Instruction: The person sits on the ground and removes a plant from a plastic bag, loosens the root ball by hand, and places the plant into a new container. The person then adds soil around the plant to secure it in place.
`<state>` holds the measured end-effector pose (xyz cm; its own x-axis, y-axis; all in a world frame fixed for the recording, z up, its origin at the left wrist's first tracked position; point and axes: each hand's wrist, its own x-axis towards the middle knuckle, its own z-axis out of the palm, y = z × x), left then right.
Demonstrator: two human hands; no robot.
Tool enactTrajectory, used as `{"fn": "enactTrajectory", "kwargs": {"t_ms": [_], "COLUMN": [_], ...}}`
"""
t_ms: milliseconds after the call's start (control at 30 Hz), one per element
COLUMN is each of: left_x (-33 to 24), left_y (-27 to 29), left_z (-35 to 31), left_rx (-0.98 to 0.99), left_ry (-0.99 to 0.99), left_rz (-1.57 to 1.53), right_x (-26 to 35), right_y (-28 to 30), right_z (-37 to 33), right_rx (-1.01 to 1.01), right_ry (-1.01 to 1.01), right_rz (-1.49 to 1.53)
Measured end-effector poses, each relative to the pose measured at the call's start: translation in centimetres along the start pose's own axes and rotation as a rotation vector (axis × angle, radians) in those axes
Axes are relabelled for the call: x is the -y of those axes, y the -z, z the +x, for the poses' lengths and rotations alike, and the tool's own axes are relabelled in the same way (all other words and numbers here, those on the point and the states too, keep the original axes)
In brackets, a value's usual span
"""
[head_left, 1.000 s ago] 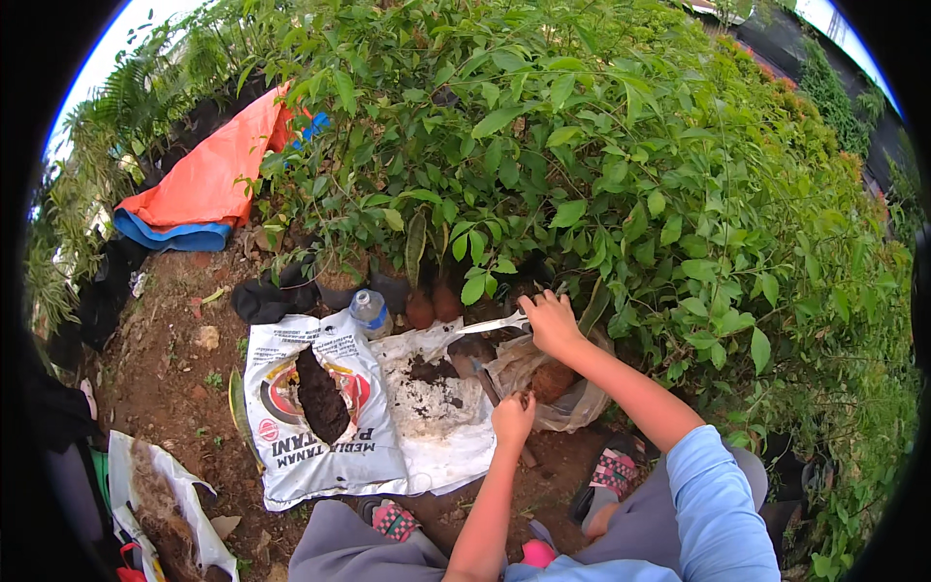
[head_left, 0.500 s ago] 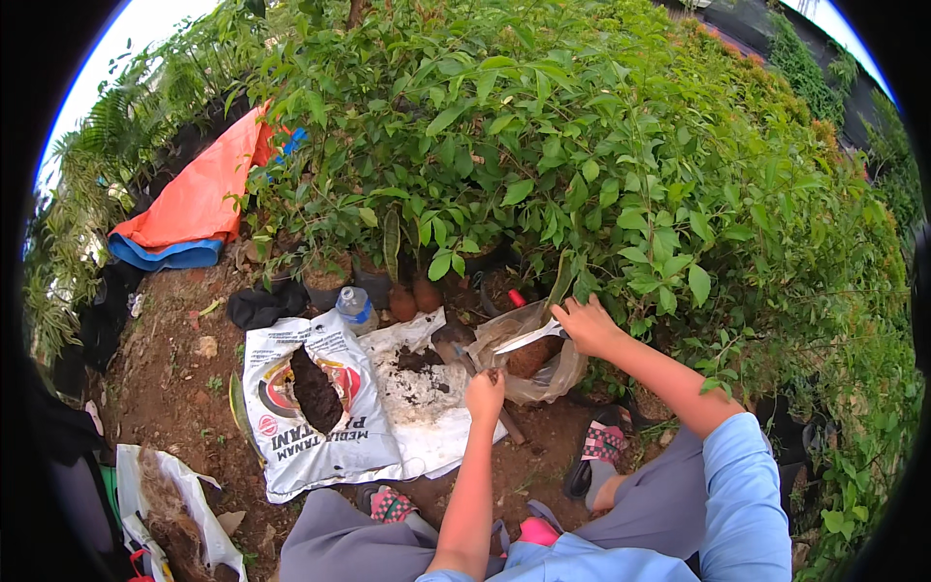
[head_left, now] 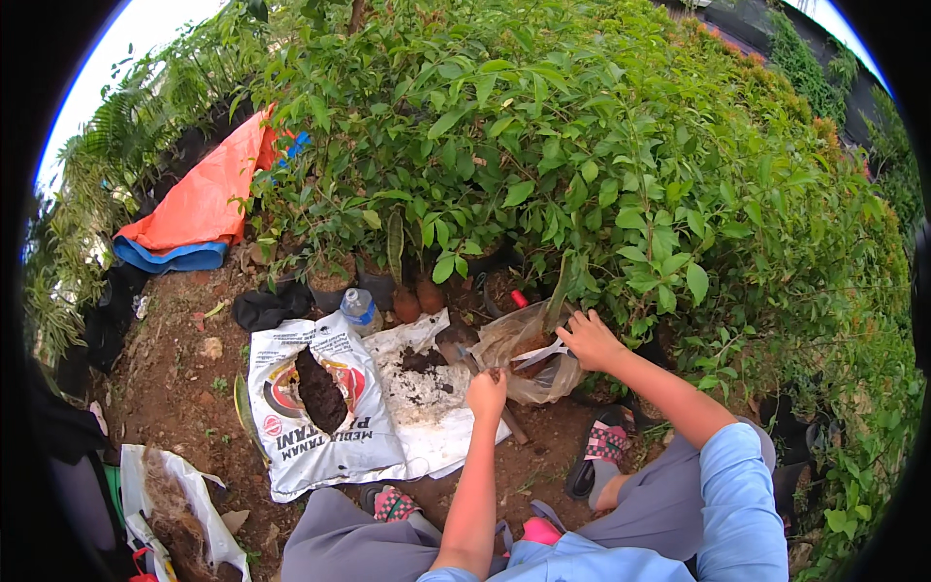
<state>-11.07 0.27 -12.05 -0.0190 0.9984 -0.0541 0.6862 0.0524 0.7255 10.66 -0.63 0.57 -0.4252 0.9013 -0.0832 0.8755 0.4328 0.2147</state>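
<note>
A crumpled, clear plastic bag lies open on the ground in front of me, with brown, fibrous-looking matter inside. My right hand is at the bag's right rim, fingers pinched on one end of a thin white strip that crosses the bag's mouth. Closed into a fist, my left hand sits at the bag's near left side; what it grips is hidden. Just below that fist, part of a wooden handle shows on the soil.
A white printed sack with a torn hole showing dark soil lies left. Beside it is a soiled white sheet. A plastic bottle, small pots and dense leafy shrubs stand beyond. An orange tarp is far left.
My right hand has shifted slightly down and right, and the white strip has moved with it. The left hand stays closed in nearly the same place. The view has shifted slightly.
</note>
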Motion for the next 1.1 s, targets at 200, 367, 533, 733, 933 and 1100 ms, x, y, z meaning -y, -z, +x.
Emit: {"fn": "enactTrajectory", "kwargs": {"t_ms": [200,367,533,733,933,1100], "left_x": [-1.1,-1.5,-1.3,-1.3,-1.3,-1.0], "left_y": [0.2,0.4,0.3,0.1,0.1,0.1], "left_z": [-0.2,-0.1,0.0,0.0,0.0,0.2], "left_rx": [-0.009,0.012,0.037,0.044,0.022,0.011], "left_ry": [-0.01,-0.003,0.014,0.021,0.013,0.027], "left_rz": [-0.011,0.003,0.025,0.034,0.001,0.001], "right_x": [0.7,1.0,1.3,1.2,1.0,0.7], "right_y": [-0.6,-0.5,-0.3,-0.4,-0.7,-0.4], "right_z": [0.7,1.0,1.0,0.8,0.7,0.7], "right_rx": [-0.029,-0.057,-0.066,-0.05,-0.078,-0.072], "right_ry": [0.035,0.042,0.054,0.046,0.039,0.01], "right_rz": [-0.021,0.009,-0.012,-0.01,-0.025,-0.02]}}
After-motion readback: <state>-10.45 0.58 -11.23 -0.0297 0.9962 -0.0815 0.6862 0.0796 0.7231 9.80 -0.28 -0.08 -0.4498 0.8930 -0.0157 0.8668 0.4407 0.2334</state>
